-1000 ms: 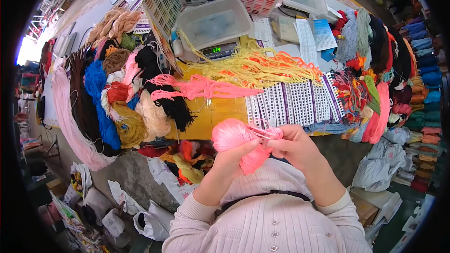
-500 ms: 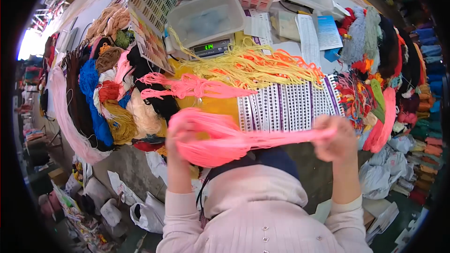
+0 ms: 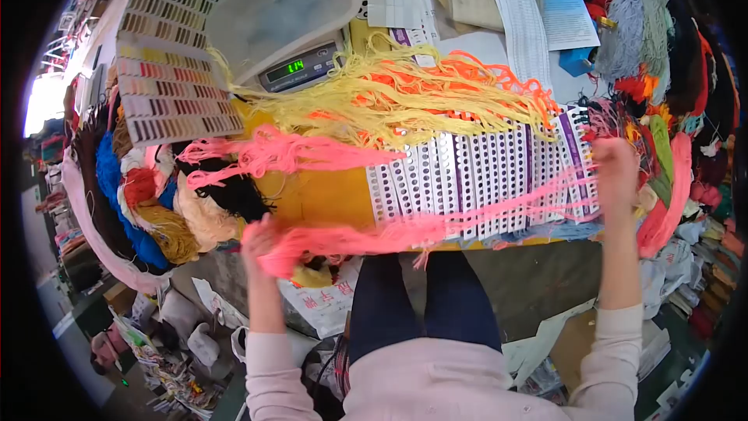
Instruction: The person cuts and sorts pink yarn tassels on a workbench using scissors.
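Note:
A hank of bright pink yarn (image 3: 374, 240) stretches between my two hands along the table's front edge. My left hand (image 3: 261, 238) is closed round its thick, bunched end. Higher up, my right hand (image 3: 615, 160) grips the thin strands at the other end, blurred by motion. Behind the hank lie perforated white cards (image 3: 467, 168) with rows of holes. A second pink yarn bundle (image 3: 280, 152) rests on the yellow surface. Yellow yarn (image 3: 335, 113) with orange yarn (image 3: 499, 78) under it spreads across the middle.
A digital scale (image 3: 300, 66) carries a translucent plastic tub (image 3: 288, 8). Colour sample boards (image 3: 175, 97) stand at the left. Heaped yarns (image 3: 148, 210) line the left side, and grey yarn (image 3: 619, 8) hangs at the right. Printed sheets (image 3: 522, 23) lie at the back.
My hands have moved apart, the right one up and outward, the left slightly left. The pink hank has gone from bunched to drawn out long. My view has tilted and shifted.

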The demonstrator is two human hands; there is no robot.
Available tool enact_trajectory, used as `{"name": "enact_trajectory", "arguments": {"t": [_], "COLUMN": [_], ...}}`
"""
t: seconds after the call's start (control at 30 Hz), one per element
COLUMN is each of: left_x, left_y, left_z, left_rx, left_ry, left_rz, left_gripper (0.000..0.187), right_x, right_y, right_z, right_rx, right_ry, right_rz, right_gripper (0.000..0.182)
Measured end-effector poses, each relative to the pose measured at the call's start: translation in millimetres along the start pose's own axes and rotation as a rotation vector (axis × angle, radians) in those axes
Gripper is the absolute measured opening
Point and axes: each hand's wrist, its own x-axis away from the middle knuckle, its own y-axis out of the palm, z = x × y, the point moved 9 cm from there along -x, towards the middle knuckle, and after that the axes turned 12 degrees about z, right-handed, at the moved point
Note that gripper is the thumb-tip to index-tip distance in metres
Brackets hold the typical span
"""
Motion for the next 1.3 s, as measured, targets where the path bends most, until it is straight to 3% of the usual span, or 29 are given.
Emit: {"name": "enact_trajectory", "arguments": {"t": [0.07,0.1,0.13,0.2,0.27,0.3,0.33,0.43,0.47,0.5,0.57,0.6,0.67,0.73,0.77,0.8,0.87,1.0,1.07,1.2,1.3], "left_x": [-33.2,-37.5,-33.2,-15.9,16.4,37.8,59.0,106.8,107.4,103.7,68.3,43.1,-8.2,-59.1,-83.2,-103.3,-134.4,-178.2,-189.2,-175.3,-173.1], "left_y": [15.1,33.1,35.8,24.6,-0.9,-16.7,-32.6,-55.5,-52.5,-47.9,-17.5,-9.8,-3.5,-6.3,16.3,18.5,13.8,36.8,75.4,110.9,70.7], "left_z": [-31.9,-41.4,-33.2,7.0,63.1,93.2,120.3,168.2,166.1,154.7,97.7,63.9,-3.5,-62.2,-103.0,-116.6,-149.3,-181.0,-163.3,-101.2,-136.6], "left_rx": [-0.028,0.001,0.018,0.022,0.022,0.027,0.03,0.028,0.02,0.013,0.01,-0.06,-0.274,-0.564,-0.616,-0.916,-0.881,-1.18,-1.014,-0.935,-1.312], "left_ry": [-0.018,-0.038,0.013,0.107,0.208,0.254,0.29,0.308,0.271,0.223,0.2,0.188,0.133,0.057,-0.09,-0.047,-0.175,-0.218,0.054,0.544,0.23], "left_rz": [-0.059,-0.16,-0.123,-0.068,-0.014,0.009,0.029,-0.008,-0.058,-0.113,-0.134,-0.085,0.055,0.243,0.117,0.145,0.243,0.169,0.171,0.465,0.404], "left_gripper": [0.018,0.019,0.019,0.017,0.016,0.016,0.017,0.019,0.02,0.022,0.02,0.018,0.015,0.014,0.015,0.014,0.013,0.021,0.018,0.011,0.01], "right_x": [12.3,12.4,9.5,-33.2,-87.2,-128.1,-170.0,-126.8,-134.7,-129.9,-111.8,-88.7,-23.8,13.7,39.6,60.8,89.5,99.9,101.6,107.3,107.6], "right_y": [42.7,52.9,58.7,-12.3,-107.8,-207.4,-314.9,-205.8,-261.8,-280.5,-253.8,-205.5,-72.0,7.5,71.7,117.5,173.6,208.1,214.6,220.2,219.9], "right_z": [44.6,42.3,27.5,21.2,-7.2,-5.8,-18.5,-25.3,-60.1,-87.6,-118.5,-114.6,-50.2,51.9,67.4,81.3,99.0,128.4,143.2,144.4,145.8], "right_rx": [-0.228,-0.285,-0.308,-0.358,-0.312,-0.391,-0.264,-0.477,-0.27,-0.161,0.103,0.266,0.557,0.414,0.296,0.265,0.343,0.494,0.554,0.617,0.627], "right_ry": [0.225,0.265,0.258,0.375,0.246,0.359,0.32,0.435,0.201,0.044,-0.253,-0.373,-0.26,0.021,0.031,0.007,-0.177,-0.472,-0.542,-0.636,-0.65], "right_rz": [0.017,-0.017,-0.124,0.038,0.005,0.097,0.18,0.232,0.495,0.58,0.458,0.367,0.223,0.067,-0.134,-0.252,-0.284,-0.186,-0.19,-0.198,-0.189], "right_gripper": [0.009,0.008,0.009,0.011,0.013,0.014,0.012,0.029,0.021,0.02,0.018,0.018,0.02,0.009,0.009,0.009,0.01,0.013,0.017,0.022,0.023]}}
